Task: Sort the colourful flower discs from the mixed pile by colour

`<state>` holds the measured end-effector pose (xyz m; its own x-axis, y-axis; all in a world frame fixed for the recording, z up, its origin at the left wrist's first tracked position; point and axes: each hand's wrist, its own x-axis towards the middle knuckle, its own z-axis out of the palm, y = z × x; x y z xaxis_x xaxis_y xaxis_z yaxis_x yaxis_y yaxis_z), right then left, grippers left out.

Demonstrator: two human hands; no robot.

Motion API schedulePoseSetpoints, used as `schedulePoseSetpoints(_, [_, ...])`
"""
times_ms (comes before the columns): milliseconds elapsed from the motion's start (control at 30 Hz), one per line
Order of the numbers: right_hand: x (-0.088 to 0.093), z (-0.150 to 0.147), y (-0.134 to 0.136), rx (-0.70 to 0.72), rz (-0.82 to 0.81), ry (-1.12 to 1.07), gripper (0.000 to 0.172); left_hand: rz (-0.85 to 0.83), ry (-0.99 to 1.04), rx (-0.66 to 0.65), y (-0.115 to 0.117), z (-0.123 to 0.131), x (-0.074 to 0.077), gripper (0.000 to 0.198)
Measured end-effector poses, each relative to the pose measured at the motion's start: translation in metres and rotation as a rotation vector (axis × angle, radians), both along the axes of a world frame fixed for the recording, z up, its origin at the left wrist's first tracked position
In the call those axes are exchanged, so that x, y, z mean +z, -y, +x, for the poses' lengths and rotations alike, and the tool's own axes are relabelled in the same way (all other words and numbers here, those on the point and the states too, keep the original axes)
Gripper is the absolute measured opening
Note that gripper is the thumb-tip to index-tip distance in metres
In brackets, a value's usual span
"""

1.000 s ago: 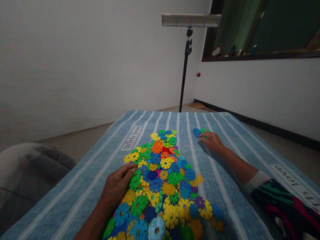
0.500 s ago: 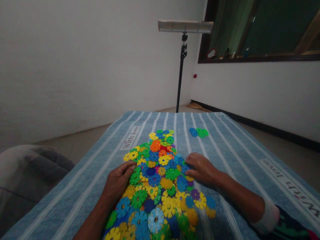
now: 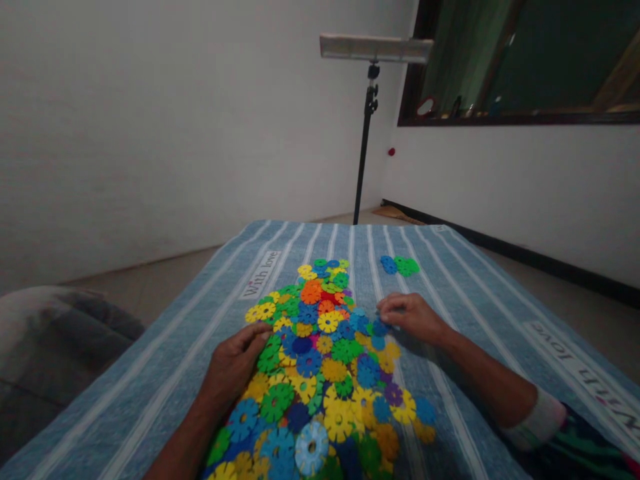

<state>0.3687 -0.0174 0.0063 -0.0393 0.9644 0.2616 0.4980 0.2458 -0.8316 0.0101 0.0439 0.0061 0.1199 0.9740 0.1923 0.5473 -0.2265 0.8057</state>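
A heap of notched plastic snowflake discs (image 3: 340, 350) in yellow, green, blue, orange and other colours spreads over the striped cloth. My left hand (image 3: 237, 360) rests against the heap's left edge, fingers loosely bent and the thumb a little apart; its fingertips touch the discs, and I see nothing held. On the opposite side, my right hand (image 3: 413, 317) has thumb and fingers pinched on a blue disc (image 3: 381, 327) at the heap's right edge. Beyond that hand, a small separate group holds a blue disc (image 3: 389, 265) and green discs (image 3: 406, 267).
Blue-and-white striped cloth (image 3: 210, 303) covers the table. Behind its far end stands a black stand (image 3: 363, 147) topped by a flat panel (image 3: 376, 49). Grey fabric (image 3: 65, 360) bulges at the left. A dark-framed window (image 3: 525, 60) is at upper right.
My right hand has lifted slightly away from the heap's right edge, its fingers drawing closed on a blue disc. My left hand has stayed almost in place.
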Motion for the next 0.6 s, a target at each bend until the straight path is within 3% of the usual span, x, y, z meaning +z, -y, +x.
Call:
schedulePoseSetpoints(133, [0.013,0.047,-0.043,-0.242,0.056,0.156,0.011,0.005,-0.011,0.024,-0.001,0.000,0.000,0.033])
schedulePoseSetpoints(200, [0.017,0.068,-0.066,-0.273,0.085,0.303,0.013,-0.002,-0.005,0.035,-0.001,0.000,0.000,0.033])
schedulePoseSetpoints(400, [0.013,0.093,-0.113,-0.252,0.062,0.369,0.011,0.002,0.017,0.038,0.003,0.002,0.004,0.034])
schedulePoseSetpoints(600, [0.006,0.105,-0.132,-0.232,0.030,0.403,0.009,0.009,0.002,0.015,0.002,0.000,0.002,0.034])
